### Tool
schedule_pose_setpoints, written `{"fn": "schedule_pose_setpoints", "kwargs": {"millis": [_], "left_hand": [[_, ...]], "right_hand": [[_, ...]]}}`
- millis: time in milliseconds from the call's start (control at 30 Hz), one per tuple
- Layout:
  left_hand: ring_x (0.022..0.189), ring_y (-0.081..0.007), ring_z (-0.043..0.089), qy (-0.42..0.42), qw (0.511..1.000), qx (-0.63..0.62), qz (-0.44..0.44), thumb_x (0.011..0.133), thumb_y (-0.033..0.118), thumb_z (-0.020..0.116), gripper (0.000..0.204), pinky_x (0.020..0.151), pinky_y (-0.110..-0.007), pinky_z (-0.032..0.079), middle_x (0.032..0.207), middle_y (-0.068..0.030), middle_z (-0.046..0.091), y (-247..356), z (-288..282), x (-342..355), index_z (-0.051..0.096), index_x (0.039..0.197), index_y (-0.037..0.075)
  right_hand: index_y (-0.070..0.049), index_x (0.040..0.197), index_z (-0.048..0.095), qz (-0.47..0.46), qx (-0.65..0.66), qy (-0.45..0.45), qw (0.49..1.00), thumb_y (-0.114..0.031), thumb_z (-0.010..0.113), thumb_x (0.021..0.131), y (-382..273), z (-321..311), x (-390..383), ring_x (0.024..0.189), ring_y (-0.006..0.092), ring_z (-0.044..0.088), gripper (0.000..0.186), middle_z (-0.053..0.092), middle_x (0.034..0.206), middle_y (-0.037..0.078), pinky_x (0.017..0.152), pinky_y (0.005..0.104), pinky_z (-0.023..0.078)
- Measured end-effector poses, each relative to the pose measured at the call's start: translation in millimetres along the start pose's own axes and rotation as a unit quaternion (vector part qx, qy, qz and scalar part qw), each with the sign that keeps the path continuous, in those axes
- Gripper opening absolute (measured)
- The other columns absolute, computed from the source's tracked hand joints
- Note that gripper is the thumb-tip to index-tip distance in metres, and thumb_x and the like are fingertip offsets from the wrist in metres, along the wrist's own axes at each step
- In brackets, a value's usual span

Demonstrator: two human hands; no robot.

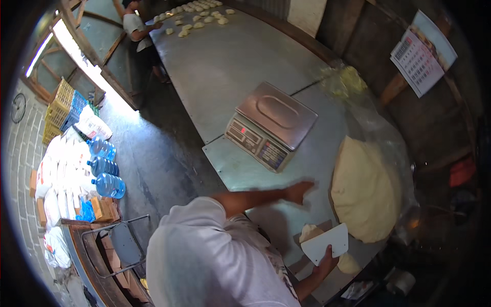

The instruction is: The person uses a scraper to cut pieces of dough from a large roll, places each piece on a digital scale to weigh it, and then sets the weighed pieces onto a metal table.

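Observation:
My left hand hangs over the metal tabletop, slightly blurred, between the digital scale and the dough; its fingers reach out and hold nothing visible. A flat white dough scraper is gripped in my right hand, its blade tilted up over the near part of the table. Behind the scraper's left edge a small piece of dough shows, partly hidden. Another piece lies beside my right hand. The large pale dough mass rests to the right. Nothing sits on the scale's steel pan.
Clear plastic sheeting lies along the dough's right side. Many dough balls cover the table's far end, where another person stands. Left on the floor are blue water jugs, white sacks, crates and a folding chair.

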State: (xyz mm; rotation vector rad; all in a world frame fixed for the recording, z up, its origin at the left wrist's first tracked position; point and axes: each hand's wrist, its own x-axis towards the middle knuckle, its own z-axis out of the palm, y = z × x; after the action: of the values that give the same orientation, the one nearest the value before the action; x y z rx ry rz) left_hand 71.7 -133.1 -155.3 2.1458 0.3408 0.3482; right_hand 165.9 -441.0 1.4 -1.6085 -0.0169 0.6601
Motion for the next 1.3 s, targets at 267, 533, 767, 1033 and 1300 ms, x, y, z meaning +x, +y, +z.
{"fn": "schedule_pose_setpoints", "kwargs": {"millis": [267,533,767,1033,1300], "left_hand": [[0.123,-0.0368,0.053,-0.128,0.984,0.065,-0.101,0.071,0.028,0.076,0.065,0.1,-0.048,0.044,0.13,-0.0194,0.057,101,153,-3,0.056,0.13,0.008],[0.097,-0.032,0.066,-0.103,0.989,0.082,-0.069,0.069,0.012,0.079,0.042,0.086,-0.042,0.053,0.103,-0.0116,0.069,119,15,-39,0.068,0.109,0.01],[0.111,-0.0356,0.054,-0.038,0.994,0.095,-0.023,0.063,0.006,0.077,0.055,0.097,-0.045,0.047,0.117,-0.0117,0.057,77,46,-67,0.061,0.115,0.009],[0.11,-0.04,0.06,-0.057,0.984,0.008,-0.168,0.064,0.012,0.085,0.074,0.094,-0.046,0.05,0.124,-0.0165,0.059,50,14,-22,0.05,0.129,0.007],[0.113,-0.0375,0.058,0.265,0.868,0.365,-0.209,0.073,0.034,0.08,0.07,0.095,-0.045,0.049,0.121,-0.0212,0.06,-9,-259,48,0.05,0.127,0.0]], "right_hand": [[0.006,0.137,0.047,0.043,-0.06,0.188,0.979,-0.01,0.072,0.088,29,-111,-22,0.116,0.0269,0.059,0.057,0.06,0.129,0.017,0.096,0.0386,0.049],[0.004,0.119,0.059,-0.02,-0.221,0.04,0.974,-0.013,0.072,0.085,8,-42,1,0.094,0.0254,0.069,0.04,0.07,0.104,0.017,0.083,0.0378,0.052],[-0.002,0.114,0.053,-0.093,-0.577,-0.055,0.81,-0.013,0.063,0.087,33,77,26,0.079,0.0416,0.068,0.031,0.067,0.08,0.021,0.07,0.0533,0.053],[0.004,0.108,0.061,-0.153,-0.448,-0.022,0.881,-0.016,0.068,0.081,53,122,96,0.095,0.0459,0.065,0.034,0.068,0.096,0.028,0.083,0.0495,0.052],[0.004,0.131,0.053,-0.039,-0.072,0.011,0.997,-0.008,0.074,0.085,71,41,24,0.111,0.0205,0.06,0.052,0.063,0.123,0.011,0.098,0.0338,0.045]]}}
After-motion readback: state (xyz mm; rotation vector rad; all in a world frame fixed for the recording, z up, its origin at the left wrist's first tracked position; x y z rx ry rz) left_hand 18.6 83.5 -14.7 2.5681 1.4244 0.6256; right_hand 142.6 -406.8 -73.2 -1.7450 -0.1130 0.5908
